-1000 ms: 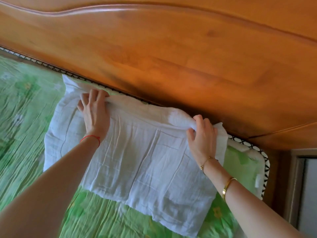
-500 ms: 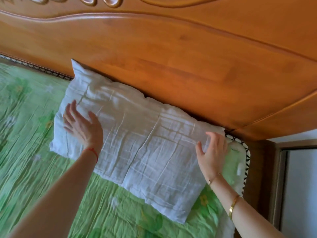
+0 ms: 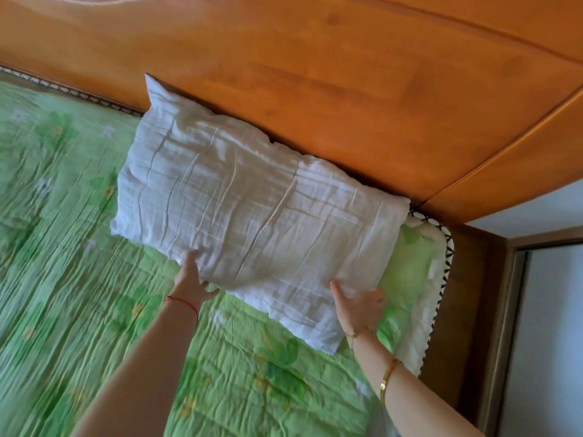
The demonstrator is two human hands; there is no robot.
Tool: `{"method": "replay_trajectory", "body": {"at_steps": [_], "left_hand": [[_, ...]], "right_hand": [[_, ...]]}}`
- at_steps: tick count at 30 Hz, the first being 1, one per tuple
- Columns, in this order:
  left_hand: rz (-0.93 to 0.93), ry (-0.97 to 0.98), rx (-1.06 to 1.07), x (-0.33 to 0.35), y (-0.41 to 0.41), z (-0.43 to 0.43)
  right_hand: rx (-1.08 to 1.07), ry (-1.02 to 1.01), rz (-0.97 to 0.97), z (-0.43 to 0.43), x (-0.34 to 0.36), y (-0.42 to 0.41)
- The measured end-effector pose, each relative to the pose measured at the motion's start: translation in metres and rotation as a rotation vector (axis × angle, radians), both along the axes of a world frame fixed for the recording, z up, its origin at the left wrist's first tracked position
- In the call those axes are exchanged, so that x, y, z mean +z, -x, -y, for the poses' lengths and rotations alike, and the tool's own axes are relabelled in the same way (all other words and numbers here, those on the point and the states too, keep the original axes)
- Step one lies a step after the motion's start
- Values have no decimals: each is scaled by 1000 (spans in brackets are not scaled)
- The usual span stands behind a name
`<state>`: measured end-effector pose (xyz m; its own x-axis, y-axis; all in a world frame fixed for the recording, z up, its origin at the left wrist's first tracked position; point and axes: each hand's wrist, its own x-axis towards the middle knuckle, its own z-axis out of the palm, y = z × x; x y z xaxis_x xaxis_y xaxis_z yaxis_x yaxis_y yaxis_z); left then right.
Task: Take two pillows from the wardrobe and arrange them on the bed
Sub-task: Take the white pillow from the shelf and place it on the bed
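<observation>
One white crinkled pillow (image 3: 252, 212) lies flat on the green bed (image 3: 79, 279), its long far side against the wooden headboard (image 3: 315, 89), near the bed's right corner. My left hand (image 3: 192, 280) rests at the pillow's near edge toward the left, fingers spread and pushed against the fabric, their tips partly hidden by it. My right hand (image 3: 361, 302) touches the near right corner of the pillow, fingers apart. Neither hand has a closed grip. No second pillow is in view.
The green flowered bedspread covers the bed to the left and front. A mattress edge with black-and-white trim (image 3: 441, 279) runs along the right side, next to the wooden bed frame (image 3: 473, 294). A pale wall and door frame (image 3: 536, 310) stand at the far right.
My hands let go of the pillow's far edge, slid flat down over its top, and now sit at its near edge. The pillow has settled flat against the headboard.
</observation>
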<state>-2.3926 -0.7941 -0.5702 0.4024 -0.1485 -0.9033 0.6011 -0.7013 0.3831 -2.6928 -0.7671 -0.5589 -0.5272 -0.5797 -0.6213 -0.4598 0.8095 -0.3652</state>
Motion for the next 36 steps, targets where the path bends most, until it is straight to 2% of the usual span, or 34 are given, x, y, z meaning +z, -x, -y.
{"method": "replay_trajectory", "body": {"at_steps": [2,4,7,10,12,14,18,20,22,24,28,30,32,36], "left_hand": [[-40,36,-15,-4,2,-7],[-50,52,-11,-5,2,-14],[27,182,9,-3,-1,-24],[173,324,31,4,-1,-41],[228,364,17,6,4,-56],[200,331,-25,3,15,-73],[49,202,-78,-9,35,-91],[53,189,-67,-9,32,-86],[82,195,1,-4,21,-76],[118,207,67,1,3,-63],[63,222,100,9,-29,-37],[44,226,106,10,-41,-25],[18,235,121,9,-50,-15],[-54,218,156,11,-62,-4]], "right_hand": [[-99,-102,86,-6,-3,-5],[-85,-190,155,-10,-5,-9],[-152,-69,206,-10,-4,-9],[-202,248,116,-16,6,-4],[-158,381,51,-23,11,3],[-127,358,0,-27,10,14],[-132,64,-187,-37,2,28],[-134,187,-173,-44,4,22],[-118,285,-65,-55,4,10],[-138,154,118,-64,2,-7],[-575,-227,765,-71,2,-44],[-741,-307,953,-66,3,-58],[-878,-298,1037,-58,2,-66],[-1005,-253,1046,-42,-2,-75]]}}
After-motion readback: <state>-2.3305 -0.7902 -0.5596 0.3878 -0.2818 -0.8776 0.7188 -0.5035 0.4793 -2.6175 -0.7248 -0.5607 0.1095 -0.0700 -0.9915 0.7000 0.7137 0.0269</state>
